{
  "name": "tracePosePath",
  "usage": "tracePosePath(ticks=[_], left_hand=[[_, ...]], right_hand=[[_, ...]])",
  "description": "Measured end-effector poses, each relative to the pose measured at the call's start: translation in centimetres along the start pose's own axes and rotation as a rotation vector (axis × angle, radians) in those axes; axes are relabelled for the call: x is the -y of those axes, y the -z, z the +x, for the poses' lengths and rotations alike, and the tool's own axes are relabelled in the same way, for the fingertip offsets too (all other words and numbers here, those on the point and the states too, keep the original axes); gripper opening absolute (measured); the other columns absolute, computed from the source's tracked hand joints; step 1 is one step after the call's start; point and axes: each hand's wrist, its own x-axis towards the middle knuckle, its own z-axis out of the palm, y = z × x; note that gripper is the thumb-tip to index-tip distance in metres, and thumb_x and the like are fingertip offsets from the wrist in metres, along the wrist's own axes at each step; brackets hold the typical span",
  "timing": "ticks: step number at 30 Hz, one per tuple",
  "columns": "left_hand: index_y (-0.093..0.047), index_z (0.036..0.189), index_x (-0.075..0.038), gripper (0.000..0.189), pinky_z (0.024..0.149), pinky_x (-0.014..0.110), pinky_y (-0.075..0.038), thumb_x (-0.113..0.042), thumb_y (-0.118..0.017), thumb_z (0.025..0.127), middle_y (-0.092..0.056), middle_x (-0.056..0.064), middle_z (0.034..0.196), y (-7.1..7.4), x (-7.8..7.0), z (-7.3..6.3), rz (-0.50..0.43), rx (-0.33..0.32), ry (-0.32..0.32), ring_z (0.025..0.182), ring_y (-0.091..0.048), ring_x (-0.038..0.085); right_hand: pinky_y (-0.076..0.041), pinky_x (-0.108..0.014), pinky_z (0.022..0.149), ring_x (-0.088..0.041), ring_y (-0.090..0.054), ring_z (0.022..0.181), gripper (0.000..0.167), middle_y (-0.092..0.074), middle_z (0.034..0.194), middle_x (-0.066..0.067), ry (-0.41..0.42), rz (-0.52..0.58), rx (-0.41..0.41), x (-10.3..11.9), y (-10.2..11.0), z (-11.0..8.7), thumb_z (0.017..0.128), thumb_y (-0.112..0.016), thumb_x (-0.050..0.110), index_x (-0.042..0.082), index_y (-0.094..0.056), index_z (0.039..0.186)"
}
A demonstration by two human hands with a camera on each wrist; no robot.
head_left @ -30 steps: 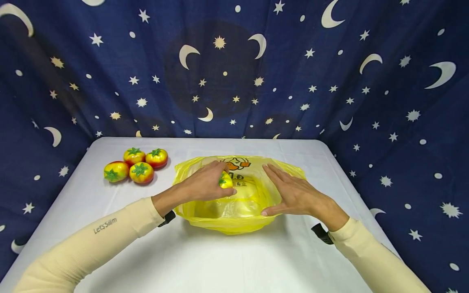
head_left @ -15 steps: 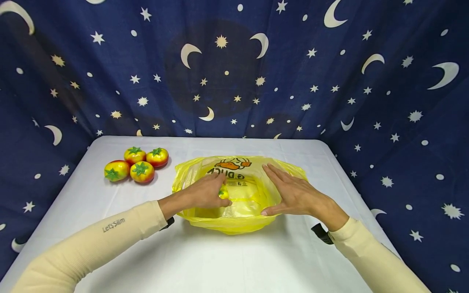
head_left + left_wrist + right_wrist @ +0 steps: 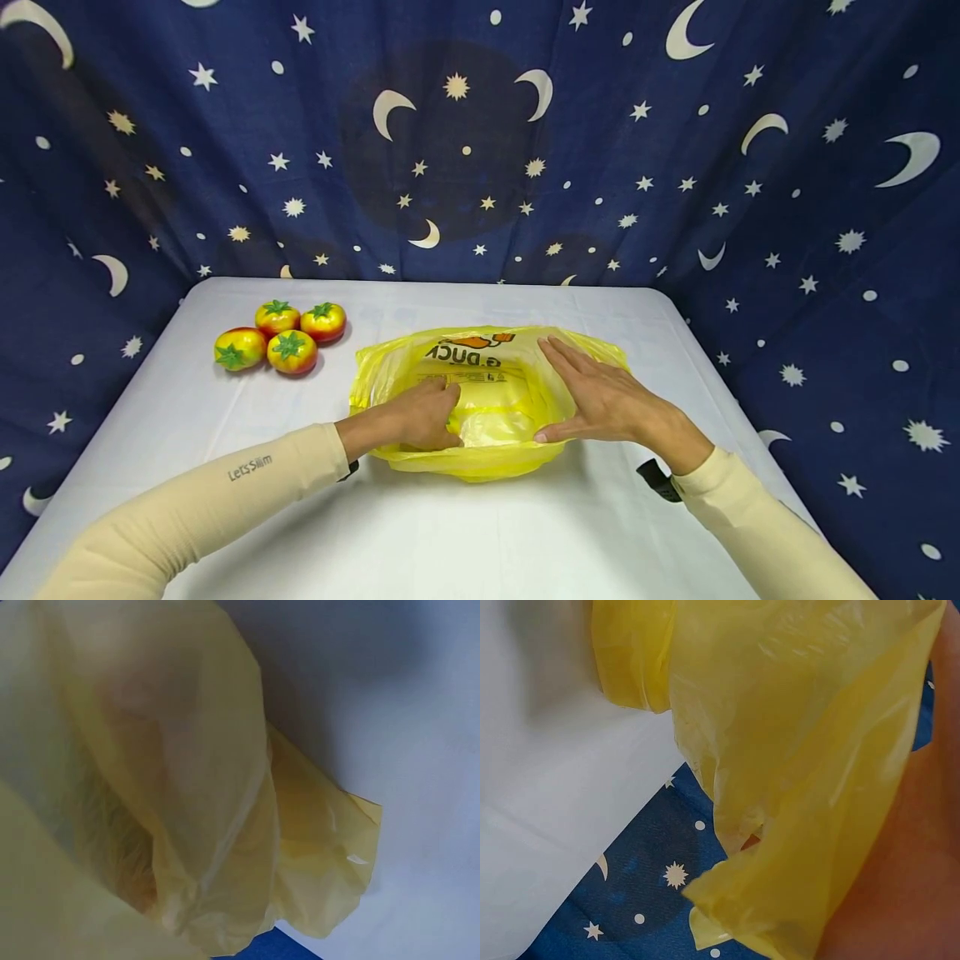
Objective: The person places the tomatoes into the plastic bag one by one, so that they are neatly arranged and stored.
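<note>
A yellow plastic bag with a duck print and "G.DUCK" lettering lies on the table, its mouth spread wide. Inside its left part is my left hand, thumb and fingers around a toy tomato of which only a sliver shows. At the right side of the mouth my right hand rests against the bag with straight, spread fingers, thumb at the front rim. Thin yellow film covers most of the left wrist view. Bag film also hangs before the right hand in its wrist view.
Several red-and-yellow toy tomatoes with green leafy tops sit grouped at the table's back left. The table wears a white cloth. Behind it and along the sides hangs a dark blue curtain with moons and stars.
My left hand has gone lower and nearer into the bag with the toy tomato, which is now mostly hidden. The bag's back rim has sagged a little. My right hand stays in place.
</note>
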Motion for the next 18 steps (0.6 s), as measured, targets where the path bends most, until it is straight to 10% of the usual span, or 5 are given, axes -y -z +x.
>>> tracePosePath(ticks=[18], left_hand=[[-0.053, 0.137, -0.004, 0.065, 0.106, 0.052, -0.045, -0.049, -0.071, 0.093, -0.042, 0.028, 0.149, -0.20, -0.56, -0.16, 0.027, 0.041, 0.041, 0.138, -0.042, 0.042]], right_hand=[[-0.031, -0.067, 0.110, -0.039, -0.031, 0.147, 0.133, -0.012, 0.168, -0.012, -0.010, -0.005, 0.003, 0.00, 0.10, 0.08, 0.067, -0.064, 0.088, 0.015, -0.010, 0.164]])
